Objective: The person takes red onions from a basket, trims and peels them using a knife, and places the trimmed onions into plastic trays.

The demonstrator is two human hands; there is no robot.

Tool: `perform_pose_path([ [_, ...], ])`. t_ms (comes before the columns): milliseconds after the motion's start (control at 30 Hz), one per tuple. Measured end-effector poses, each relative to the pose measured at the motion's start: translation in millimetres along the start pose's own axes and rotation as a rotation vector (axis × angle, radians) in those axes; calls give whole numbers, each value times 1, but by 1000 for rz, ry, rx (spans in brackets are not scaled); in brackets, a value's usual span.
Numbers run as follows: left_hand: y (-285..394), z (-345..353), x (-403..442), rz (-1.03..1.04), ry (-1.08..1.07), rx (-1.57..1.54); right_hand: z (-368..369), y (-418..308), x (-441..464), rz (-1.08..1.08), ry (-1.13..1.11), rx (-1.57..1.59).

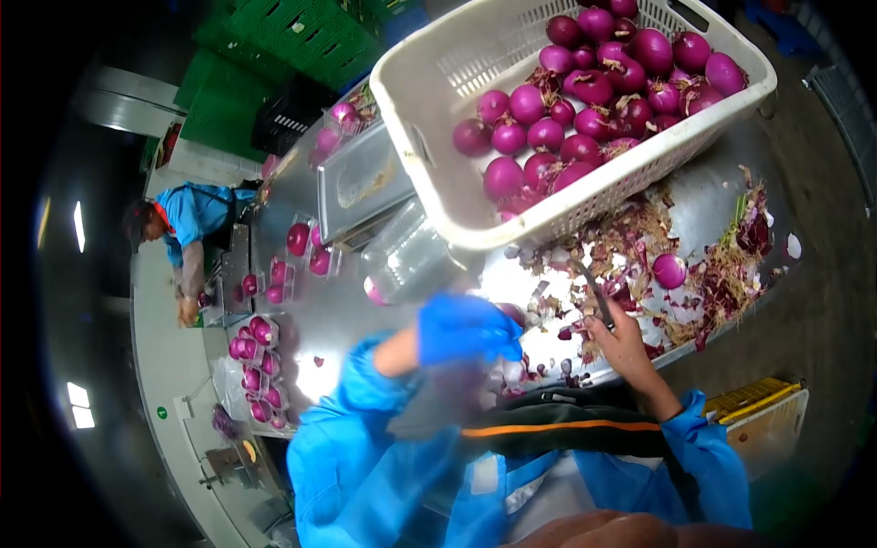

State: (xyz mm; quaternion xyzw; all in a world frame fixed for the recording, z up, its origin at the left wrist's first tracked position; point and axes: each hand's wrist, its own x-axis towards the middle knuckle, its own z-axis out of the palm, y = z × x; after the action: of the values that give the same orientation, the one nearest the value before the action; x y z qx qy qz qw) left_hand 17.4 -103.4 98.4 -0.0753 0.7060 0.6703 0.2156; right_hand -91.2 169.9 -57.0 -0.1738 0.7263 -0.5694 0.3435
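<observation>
My left hand (466,331), in a blue glove, is smeared by motion over the metal table, so its finger position is unclear. Beside its fingers a dark red onion shape partly shows. My bare right hand (623,349) is closed around the handle of a knife (596,290), whose blade points up and away from me over the peelings. A peeled red onion (670,270) lies among onion skins (630,242) to the right of the knife. Close to my left hand sits a clear plastic tub (416,260) with one onion at its near end.
A white basket (575,219) of red onions stands across the table's far side. Packed onion punnets (258,352) line the left, near a metal tray (361,178). A co-worker (196,215) in blue bends at a far-left counter. A yellow-topped crate (767,420) is at lower right.
</observation>
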Motion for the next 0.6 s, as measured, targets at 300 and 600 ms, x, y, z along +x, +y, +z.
perform_pose_path([
  [300,55,-177,284,286,422,828,-8,24,21,10,49,-72],
  [600,17,-201,369,-126,293,1231,-28,54,25,72,212,10],
])
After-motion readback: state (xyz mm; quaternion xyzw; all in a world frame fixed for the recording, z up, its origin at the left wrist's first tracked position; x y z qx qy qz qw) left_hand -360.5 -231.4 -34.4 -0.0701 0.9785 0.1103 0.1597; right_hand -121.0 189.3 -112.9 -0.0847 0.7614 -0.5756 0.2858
